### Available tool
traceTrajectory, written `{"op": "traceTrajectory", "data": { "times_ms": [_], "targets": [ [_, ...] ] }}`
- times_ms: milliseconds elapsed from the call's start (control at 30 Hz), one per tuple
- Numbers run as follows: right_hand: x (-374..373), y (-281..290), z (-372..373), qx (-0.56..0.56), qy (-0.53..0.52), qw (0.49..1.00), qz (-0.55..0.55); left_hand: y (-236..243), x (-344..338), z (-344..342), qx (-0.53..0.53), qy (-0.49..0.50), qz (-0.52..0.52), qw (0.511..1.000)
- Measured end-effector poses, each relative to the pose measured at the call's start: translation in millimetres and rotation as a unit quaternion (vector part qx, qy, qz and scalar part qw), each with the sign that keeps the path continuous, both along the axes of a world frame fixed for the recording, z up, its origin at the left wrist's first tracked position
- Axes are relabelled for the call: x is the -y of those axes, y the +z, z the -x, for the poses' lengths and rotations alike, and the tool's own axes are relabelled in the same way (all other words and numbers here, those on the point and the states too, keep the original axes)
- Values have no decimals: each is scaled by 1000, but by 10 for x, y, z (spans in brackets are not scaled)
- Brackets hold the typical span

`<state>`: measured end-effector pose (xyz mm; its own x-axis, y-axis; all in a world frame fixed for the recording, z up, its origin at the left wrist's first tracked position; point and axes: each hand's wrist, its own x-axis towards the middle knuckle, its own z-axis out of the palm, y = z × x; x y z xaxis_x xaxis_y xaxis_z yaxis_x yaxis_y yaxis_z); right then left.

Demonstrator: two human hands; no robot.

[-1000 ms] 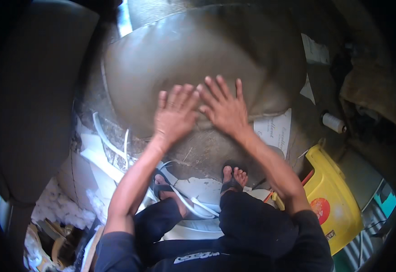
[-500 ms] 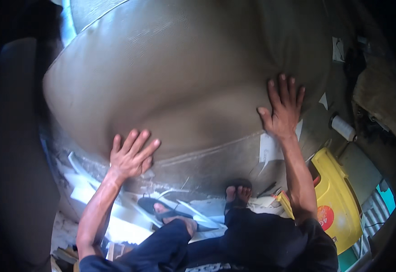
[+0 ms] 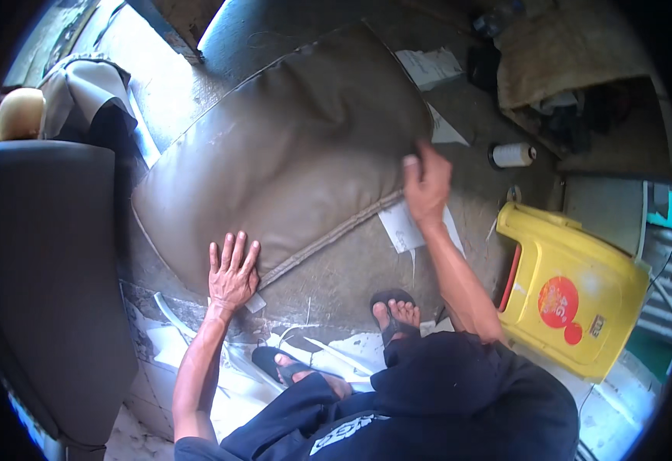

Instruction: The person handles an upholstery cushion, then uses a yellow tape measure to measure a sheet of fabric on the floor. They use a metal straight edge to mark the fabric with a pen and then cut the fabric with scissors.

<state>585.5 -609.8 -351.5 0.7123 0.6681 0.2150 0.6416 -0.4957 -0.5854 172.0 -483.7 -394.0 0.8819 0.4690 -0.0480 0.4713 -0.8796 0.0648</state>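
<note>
A brown leather-like cushion (image 3: 297,146) lies across the floor in front of me, wrinkled on top, with a seam along its near edge. My left hand (image 3: 234,278) rests flat near its near left corner, fingers stretched out and slightly apart. At the cushion's right edge, my right hand (image 3: 428,188) has its fingers bent around the border, the thumb on the near side; this hand is a little blurred. Paper pieces stick out beside the cushion, one white sheet (image 3: 400,229) under its near right corner and another (image 3: 445,127) by the far right edge.
A yellow plastic stool (image 3: 582,288) lies on its side at the right, beyond a spool of white thread (image 3: 513,155). At the left stands a large dark padded panel (image 3: 48,269). White scraps (image 3: 168,346) litter the floor near my sandalled feet.
The cushion has dropped away from close in front of me and now lies flatter on the floor. My right hand has gone from spread flat to bent around its edge.
</note>
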Motion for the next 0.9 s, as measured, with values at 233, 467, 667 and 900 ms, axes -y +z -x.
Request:
{"op": "traceTrajectory", "data": {
  "times_ms": [233,467,667,900],
  "targets": [
    [-11,-321,-670,-492,-260,830,-41,-27,191,147,-27,83,-28,996],
    [-529,-64,-757,-267,-237,920,163,-162,94,242,-22,94,-32,995],
    [-236,-535,-918,-42,-167,915,363,-358,164,311,3,51,-28,998],
    [-280,-683,-881,23,-162,902,400,-329,208,419,-12,75,-3,997]
  ]
}}
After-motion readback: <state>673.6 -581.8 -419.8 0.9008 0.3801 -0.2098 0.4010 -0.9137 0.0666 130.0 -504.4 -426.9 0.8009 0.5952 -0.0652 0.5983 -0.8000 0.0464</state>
